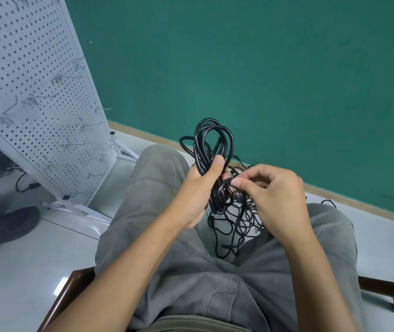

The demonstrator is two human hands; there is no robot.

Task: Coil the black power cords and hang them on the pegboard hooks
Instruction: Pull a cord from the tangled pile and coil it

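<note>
My left hand grips a coiled black power cord at its middle, with loops standing up above my thumb. My right hand pinches a strand of that cord just right of the coil's waist. Below both hands a tangle of black cords lies on the floor between my knees. The white pegboard leans at the left, with several bare metal hooks sticking out of it.
I sit on a chair with a dark wooden frame; my grey trousers fill the lower view. A green wall rises behind. A person's dark shoe and a black cable lie on the floor beside the pegboard's base.
</note>
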